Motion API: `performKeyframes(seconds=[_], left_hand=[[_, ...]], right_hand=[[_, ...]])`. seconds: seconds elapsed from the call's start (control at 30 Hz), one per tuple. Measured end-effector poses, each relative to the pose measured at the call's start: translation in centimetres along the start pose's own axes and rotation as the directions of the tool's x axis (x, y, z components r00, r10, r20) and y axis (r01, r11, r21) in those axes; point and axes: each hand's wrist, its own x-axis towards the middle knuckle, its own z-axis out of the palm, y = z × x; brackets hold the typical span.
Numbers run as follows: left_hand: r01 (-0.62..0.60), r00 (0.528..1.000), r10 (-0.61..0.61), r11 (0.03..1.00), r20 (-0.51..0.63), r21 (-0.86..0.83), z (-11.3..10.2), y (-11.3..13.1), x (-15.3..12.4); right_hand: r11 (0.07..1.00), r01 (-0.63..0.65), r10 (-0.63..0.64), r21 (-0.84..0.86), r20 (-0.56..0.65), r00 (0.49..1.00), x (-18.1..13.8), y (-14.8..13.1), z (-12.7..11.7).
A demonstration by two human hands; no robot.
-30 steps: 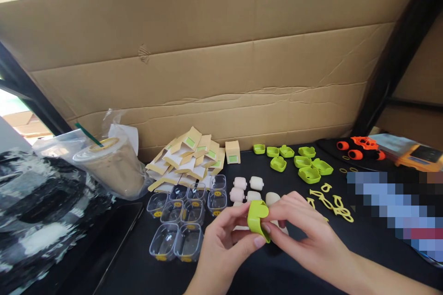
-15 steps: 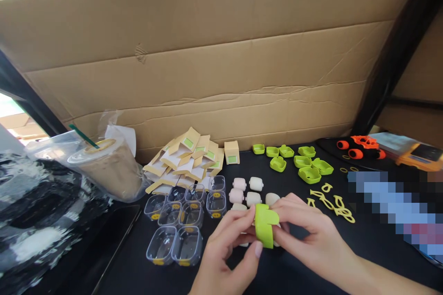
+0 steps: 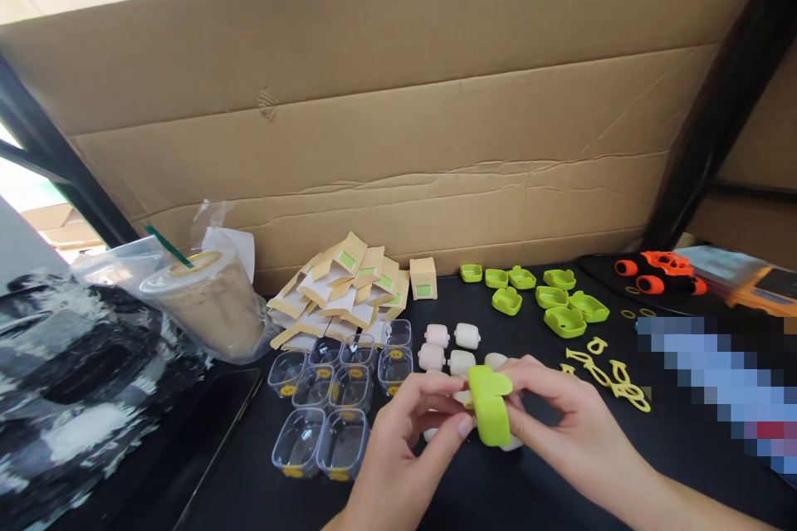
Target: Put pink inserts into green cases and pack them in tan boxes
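Right hand (image 3: 579, 430) pinches the green shell (image 3: 491, 416), steadying it I guess; left hand (image 3: 392, 450) is at its edge, can't tell if pinching. Clear tubs (image 3: 297, 456) sit grouped, probably for easy reach.

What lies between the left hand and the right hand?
In the head view, a lime-green piece lies between the left hand and the right hand, with pale pieces partly hidden behind.

From the head, the camera looks forward and down past nearby fingers (image 3: 429, 387) toward a cardboard panel (image 3: 398, 133).
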Motion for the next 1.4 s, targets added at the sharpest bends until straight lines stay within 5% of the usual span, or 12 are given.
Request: performKeyframes(seconds=[0.17,0.33,0.47,0.63,0.93,1.1,1.27,1.4], left_hand=[[-0.071,0.997,0.072,0.987,-0.001,0.146,-0.3,0.4,0.3],[-0.020,0.999,0.025,0.994,-0.047,0.110,-0.4,0.5,0.3],[0.001,1.000,-0.004,0.987,0.020,0.161,-0.3,0.4,0.5],[-0.135,0.991,0.126,0.914,0.050,0.382,-0.8,0.6,0.9],[-0.023,0.996,-0.016,0.904,0.087,0.428,-1.0,0.7,1.7],[0.203,0.979,-0.196,0.959,-0.055,0.195,-1.0,1.1,1.2],[0.486,0.874,-0.460,0.818,0.159,-0.307,-0.3,0.9,0.4],[0.543,0.832,-0.517,0.684,0.202,-0.488,0.1,0.6,0.5]], right_hand=[[0.993,0.084,-0.091,0.086,0.082,0.992,0.0,-0.5,-0.3],[0.977,0.055,-0.054,0.205,-0.009,0.998,-0.5,-0.9,-0.1],[0.984,0.066,-0.089,0.167,0.134,0.987,-0.5,-1.0,0.1],[0.985,0.141,-0.150,0.101,0.083,0.985,-0.2,-1.5,-0.2],[0.983,0.178,-0.180,0.036,0.071,0.981,0.6,-1.9,-1.0],[0.971,0.221,-0.217,-0.095,0.054,0.975,1.5,-1.1,-2.0],[0.914,0.390,-0.330,-0.110,0.354,0.875,1.6,-1.5,-2.8],[0.934,0.296,-0.206,-0.200,0.374,0.904,1.5,-1.6,-4.0]])
